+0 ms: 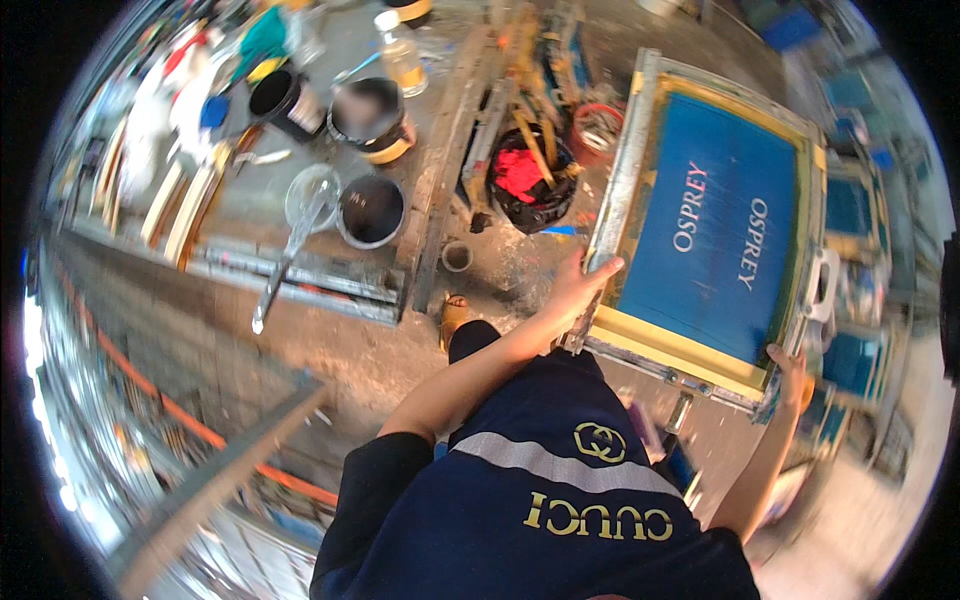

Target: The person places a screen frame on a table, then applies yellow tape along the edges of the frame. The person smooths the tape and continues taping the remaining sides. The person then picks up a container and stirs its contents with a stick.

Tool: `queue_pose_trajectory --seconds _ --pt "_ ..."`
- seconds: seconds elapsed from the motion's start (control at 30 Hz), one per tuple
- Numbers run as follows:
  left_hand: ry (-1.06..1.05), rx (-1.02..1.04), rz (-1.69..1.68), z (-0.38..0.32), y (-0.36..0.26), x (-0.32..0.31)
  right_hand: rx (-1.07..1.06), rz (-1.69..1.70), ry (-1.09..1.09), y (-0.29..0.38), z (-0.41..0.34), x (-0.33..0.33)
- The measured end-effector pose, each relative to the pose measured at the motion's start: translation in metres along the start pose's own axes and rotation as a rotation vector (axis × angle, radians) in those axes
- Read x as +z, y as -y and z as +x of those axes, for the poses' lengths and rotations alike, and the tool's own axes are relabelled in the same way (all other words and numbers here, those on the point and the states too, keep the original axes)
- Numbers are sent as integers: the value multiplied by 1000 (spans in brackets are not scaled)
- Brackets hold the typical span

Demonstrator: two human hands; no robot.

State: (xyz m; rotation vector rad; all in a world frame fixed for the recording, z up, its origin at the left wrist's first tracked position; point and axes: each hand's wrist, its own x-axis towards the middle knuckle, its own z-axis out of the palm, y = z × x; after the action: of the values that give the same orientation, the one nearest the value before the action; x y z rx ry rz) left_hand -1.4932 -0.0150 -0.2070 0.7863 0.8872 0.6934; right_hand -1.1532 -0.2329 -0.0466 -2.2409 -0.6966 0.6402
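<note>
A screen-printing frame [709, 225] with blue mesh is held out in front of me to the right. Its mesh bears pale lettering in two places, and yellowish tape lines the inner edges. My left hand [581, 289] grips the frame's left rail, thumb over the top. Near the lower right corner my right hand [789, 379] holds the frame, thumb on its face; its other fingers are mostly hidden. A white plastic handle [823, 285] is at the right rail. Beyond the left rail stands a red bucket [598, 126].
The worktable [255, 176] at left carries a dark ink tub [371, 211], a translucent lid with a spatula [289, 259] on it, and a clear bottle [403, 60]. A bin with a black liner [532, 214] and a small cup [457, 256] stand on the floor. More blue screens [855, 364] are racked at right.
</note>
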Motion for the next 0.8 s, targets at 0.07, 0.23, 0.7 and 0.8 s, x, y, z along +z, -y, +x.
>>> queue_pose_trajectory --seconds 0.07,0.23,0.7,0.8 --pt "-118 134 181 17 -4 22 -74 -66 52 -7 55 -4" --pt "-343 298 270 27 29 59 -268 -129 174 -69 159 5" --pt "-846 52 221 27 113 -2 -363 -368 212 -45 240 188" --pt "-906 11 189 24 128 -17 -425 -188 281 -26 230 212"
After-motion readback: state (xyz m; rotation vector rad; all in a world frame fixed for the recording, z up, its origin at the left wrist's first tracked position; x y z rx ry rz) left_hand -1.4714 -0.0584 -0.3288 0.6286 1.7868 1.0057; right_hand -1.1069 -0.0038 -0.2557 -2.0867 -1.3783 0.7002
